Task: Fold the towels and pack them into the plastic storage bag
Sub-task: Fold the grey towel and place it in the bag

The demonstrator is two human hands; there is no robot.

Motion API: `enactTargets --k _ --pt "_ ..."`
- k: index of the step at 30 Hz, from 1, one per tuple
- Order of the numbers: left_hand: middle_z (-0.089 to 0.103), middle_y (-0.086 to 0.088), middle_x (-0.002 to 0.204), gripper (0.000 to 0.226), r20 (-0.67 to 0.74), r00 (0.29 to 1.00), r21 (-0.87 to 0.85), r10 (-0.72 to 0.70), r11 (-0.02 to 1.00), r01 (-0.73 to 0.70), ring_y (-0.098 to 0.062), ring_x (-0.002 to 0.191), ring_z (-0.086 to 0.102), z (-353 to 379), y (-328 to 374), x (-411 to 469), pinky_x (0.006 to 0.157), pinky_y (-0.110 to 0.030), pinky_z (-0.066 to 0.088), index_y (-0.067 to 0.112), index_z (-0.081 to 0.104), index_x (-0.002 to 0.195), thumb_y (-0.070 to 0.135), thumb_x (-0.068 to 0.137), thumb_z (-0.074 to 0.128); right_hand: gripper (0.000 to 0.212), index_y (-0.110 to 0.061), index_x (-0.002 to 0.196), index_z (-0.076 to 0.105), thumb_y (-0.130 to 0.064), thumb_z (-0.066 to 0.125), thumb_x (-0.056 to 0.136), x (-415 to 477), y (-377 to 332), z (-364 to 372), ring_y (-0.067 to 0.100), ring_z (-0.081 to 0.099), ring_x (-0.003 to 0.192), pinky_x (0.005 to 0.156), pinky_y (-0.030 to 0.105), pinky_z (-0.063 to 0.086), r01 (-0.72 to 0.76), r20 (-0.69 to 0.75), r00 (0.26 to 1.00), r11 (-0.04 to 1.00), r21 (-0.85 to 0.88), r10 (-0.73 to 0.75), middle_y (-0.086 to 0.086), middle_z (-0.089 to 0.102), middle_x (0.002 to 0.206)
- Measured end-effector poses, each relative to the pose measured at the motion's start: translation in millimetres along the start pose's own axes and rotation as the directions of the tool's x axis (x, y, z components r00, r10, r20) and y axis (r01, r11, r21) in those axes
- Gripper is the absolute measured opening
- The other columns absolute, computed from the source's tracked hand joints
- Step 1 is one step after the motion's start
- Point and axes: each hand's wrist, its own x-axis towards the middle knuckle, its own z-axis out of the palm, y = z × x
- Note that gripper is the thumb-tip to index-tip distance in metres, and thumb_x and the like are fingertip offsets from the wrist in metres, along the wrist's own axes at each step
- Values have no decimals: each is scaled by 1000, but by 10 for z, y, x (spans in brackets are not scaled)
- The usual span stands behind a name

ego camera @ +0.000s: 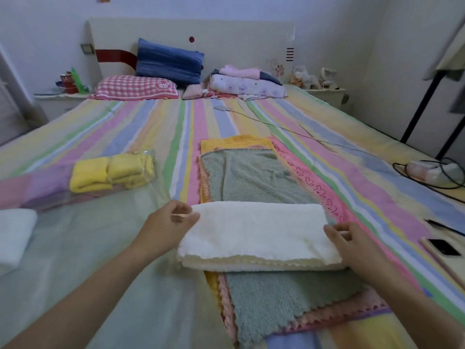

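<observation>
A person's left hand (173, 219) and right hand (352, 239) hold the two ends of a folded cream towel (259, 233) on a striped bed (327, 157). The left thumb and fingertips pinch its far left corner. The right fingers curl over its right end, seemingly pinching the edge. The towel lies across a grey towel (261, 177), the top of a flat stack still to be folded, with a pink rabbit-print towel (314, 185) at the bottom. To the left spreads the clear plastic bag (100, 248), with a folded white towel (12, 235) at its near edge and two folded yellow towels (110, 172) farther up, apparently inside. A phone (442, 248) lies to the right, and pillows (136, 86) line the headboard. If the towel is lifted by its ends alone, the thick layers could sag and fall open. The fluffy grey towel may cling and drag the stack askew. The limp bag may resist a one-handed entry.
</observation>
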Motion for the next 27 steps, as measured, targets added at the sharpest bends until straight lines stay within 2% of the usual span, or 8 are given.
enactTargets --k 2,4,8,11,16,19,23,27 --pt "69 0 101 45 -8 982 36 -191 981 191 -20 88 67 82 36 195 75 -39 56 16 58 111 50 83 67 59 -19 127 49 -62 51 87 103 -88 11 11 54 81 69 32 43 -165 77 983 986 -36 167 -1 54 104" --pt "65 -8 105 69 88 939 63 -333 942 329 -23 85 65 169 92 314 61 -30 52 5 51 122 57 79 68 67 -15 128 49 -64 57 82 181 -138 16 18 56 83 66 31 45 -241 125 963 970 -5 240 2 55 107" --pt "62 -8 93 65 176 902 231 -393 908 350 -18 73 61 244 190 332 51 -27 49 3 56 109 55 74 75 56 -10 124 56 -38 74 79 297 -116 -2 27 65 91 78 37 55 -302 220 941 933 197 258 7 66 110" --pt "58 -8 118 72 59 954 306 -295 915 264 -25 102 60 202 282 325 82 -36 52 11 47 127 53 75 74 57 -16 135 48 -23 71 84 331 -182 -148 29 64 94 78 38 54 -230 169 969 913 337 182 10 59 123" --pt "52 -4 128 63 -98 993 607 69 795 4 -27 115 54 339 647 101 89 -39 47 18 35 136 49 87 61 48 -23 132 47 -17 65 88 380 -216 -484 27 67 77 60 33 55 -181 182 977 879 442 110 10 66 112" --pt "32 -3 150 57 53 948 538 314 791 -292 -23 138 31 680 853 -46 114 -38 26 20 31 145 41 96 49 59 -29 139 42 -22 68 87 426 -157 -539 31 61 100 85 42 54 -213 220 961 953 214 165 9 53 132" --pt "8 -3 162 62 323 867 517 380 697 -497 -17 149 4 1239 948 -109 121 -40 -2 20 13 154 49 100 26 61 -29 143 38 -24 65 89 450 -212 -545 31 50 115 103 46 42 -187 202 964 981 42 175 9 41 146" --pt "-5 -9 162 91 412 866 581 284 650 -489 -21 149 -7 1669 765 -101 118 -50 -11 22 -4 154 69 77 -1 55 -35 136 45 -15 64 89 403 -479 -566 23 58 88 68 32 50 -90 93 992 991 97 81 11 53 127"
